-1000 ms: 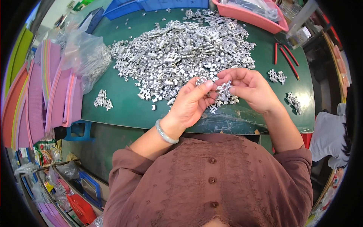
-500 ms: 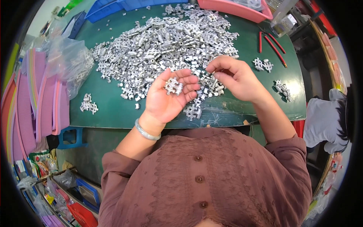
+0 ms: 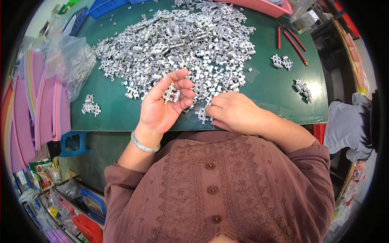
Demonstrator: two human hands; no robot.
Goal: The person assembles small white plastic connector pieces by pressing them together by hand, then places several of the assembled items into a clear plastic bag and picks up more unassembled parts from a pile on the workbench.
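Note:
My left hand (image 3: 154, 109) is turned palm up, its fingers curled around a silver metal piece (image 3: 172, 94) with a knobbly, cog-like outline. My right hand (image 3: 233, 111) is low over the table's front edge, palm down with fingers bent together. Its fingertips meet a cluster of silver cog-shaped pieces (image 3: 201, 115); what they pinch, if anything, is hidden. Beyond both hands spreads a large heap of small silver metal parts (image 3: 162, 46), with ring-like and blocky bits along its near side.
Small silver clusters lie apart at left (image 3: 90, 106) and right (image 3: 281, 62). Red-handled pliers (image 3: 295, 41) rest at the back right of the green table (image 3: 275, 95). Blue bins (image 3: 106, 7) and a pink bin (image 3: 267, 7) stand behind. A plastic bag (image 3: 73, 60) sits at left.
My right hand has come down from the heap's near side to the cluster at the table's front edge. My left hand has shifted left, still holding its metal piece.

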